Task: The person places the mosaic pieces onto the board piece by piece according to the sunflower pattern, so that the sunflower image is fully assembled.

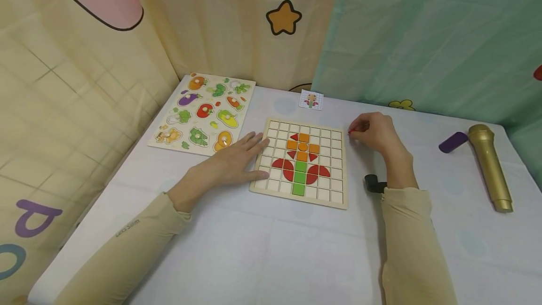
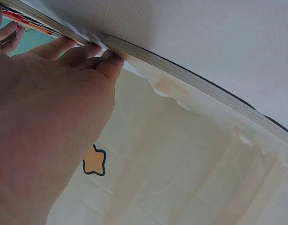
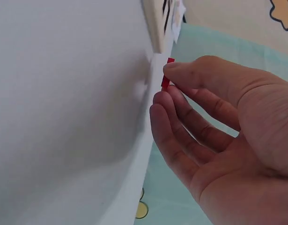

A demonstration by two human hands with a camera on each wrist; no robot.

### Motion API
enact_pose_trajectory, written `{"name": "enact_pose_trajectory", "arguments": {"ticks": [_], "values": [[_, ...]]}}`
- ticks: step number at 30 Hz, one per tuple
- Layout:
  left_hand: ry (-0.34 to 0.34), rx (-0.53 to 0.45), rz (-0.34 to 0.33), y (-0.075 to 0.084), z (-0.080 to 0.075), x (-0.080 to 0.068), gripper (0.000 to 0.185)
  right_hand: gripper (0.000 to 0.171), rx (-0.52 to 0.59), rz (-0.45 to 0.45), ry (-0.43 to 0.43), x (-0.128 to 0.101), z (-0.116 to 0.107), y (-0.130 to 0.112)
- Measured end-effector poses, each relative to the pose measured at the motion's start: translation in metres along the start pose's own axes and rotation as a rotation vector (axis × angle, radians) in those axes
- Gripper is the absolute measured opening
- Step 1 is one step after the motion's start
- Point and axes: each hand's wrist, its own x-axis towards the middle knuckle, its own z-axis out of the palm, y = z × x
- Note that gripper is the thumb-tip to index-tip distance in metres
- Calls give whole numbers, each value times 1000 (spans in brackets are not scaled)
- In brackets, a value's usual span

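A wooden grid board [image 1: 334, 196] lies mid-table with a flower of red, orange and green tiles [image 1: 301, 161] on it. My left hand [image 1: 237, 161] rests flat with straight fingers, the fingertips [image 2: 111, 63] against the board's left edge [image 2: 181, 72]. Just off the board's upper right corner, my right hand [image 1: 374, 131] pinches a small red piece [image 1: 351, 131] between thumb and fingertips. In the right wrist view the red piece [image 3: 167, 75] shows edge-on at the fingertips [image 3: 160, 101], close to the board's corner [image 3: 158, 28].
A vegetable peg puzzle [image 1: 203, 114] lies at the far left. A small picture card [image 1: 311, 100] sits behind the board. A purple block [image 1: 453, 141] and a gold toy microphone [image 1: 491, 166] lie at right. A black object [image 1: 374, 183] sits by my right wrist. Curtains close in behind.
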Motion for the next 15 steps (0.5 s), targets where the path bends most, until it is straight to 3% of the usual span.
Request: {"name": "enact_pose_trajectory", "arguments": {"ticks": [6, 15], "values": [[-1, 1, 3, 1, -1, 0, 96, 14, 47, -42, -26, 0, 1, -18], [-9, 4, 1, 1, -1, 0, 96, 11, 46, -100, -134, 3, 22, -52]]}}
